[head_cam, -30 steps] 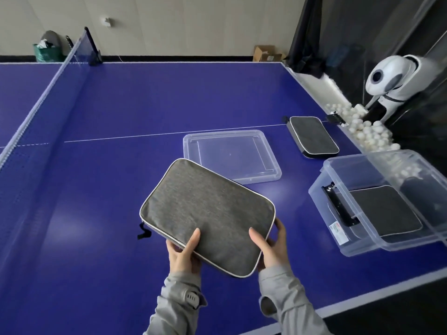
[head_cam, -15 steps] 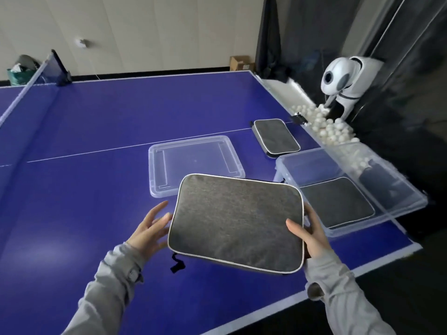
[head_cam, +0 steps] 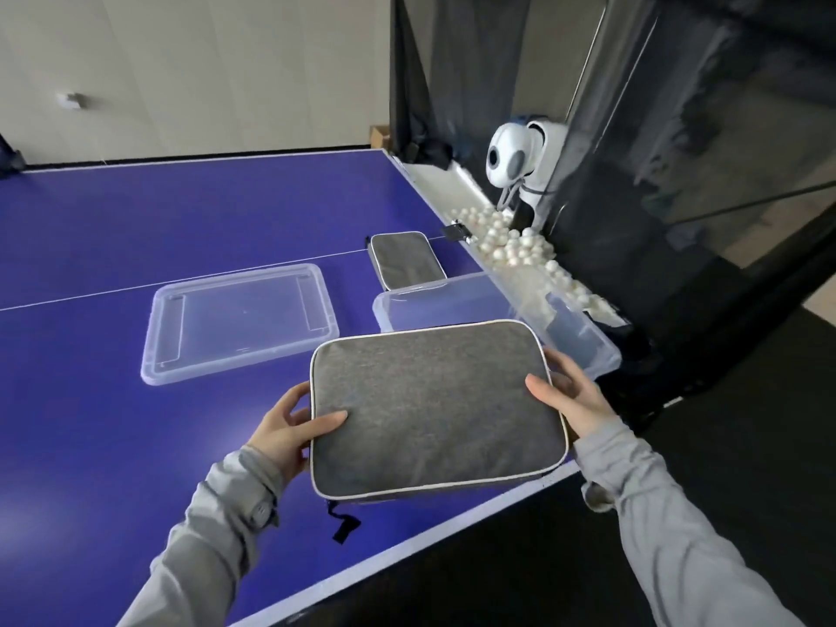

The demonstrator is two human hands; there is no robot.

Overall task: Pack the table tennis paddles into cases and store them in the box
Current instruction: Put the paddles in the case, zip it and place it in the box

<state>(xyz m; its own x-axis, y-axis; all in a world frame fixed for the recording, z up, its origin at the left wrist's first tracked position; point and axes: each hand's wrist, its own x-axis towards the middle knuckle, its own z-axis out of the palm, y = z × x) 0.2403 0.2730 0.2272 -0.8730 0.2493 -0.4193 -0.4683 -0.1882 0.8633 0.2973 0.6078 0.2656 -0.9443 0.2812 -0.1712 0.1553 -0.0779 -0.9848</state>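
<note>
Grey case (head_cam: 434, 409) held flat over near end of clear box (head_cam: 583, 341). Left hand (head_cam: 282, 427), right hand (head_cam: 574, 395) gripping its sides, thumbs on top.

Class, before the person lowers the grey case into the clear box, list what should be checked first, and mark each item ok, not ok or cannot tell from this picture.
1. Grip on both sides: left hand and right hand each hold an edge of the grey case: ok.
2. Lid off: the lid lies flat on the table, beside the clear box: ok.
3. Case over the box opening: it covers only the near part: not ok.
4. Room inside the box: the held case hides the contents: cannot tell.
5. Case zipped shut: zipper out of sight: cannot tell.
6. Second case left to pack, behind the box: not ok.
</note>
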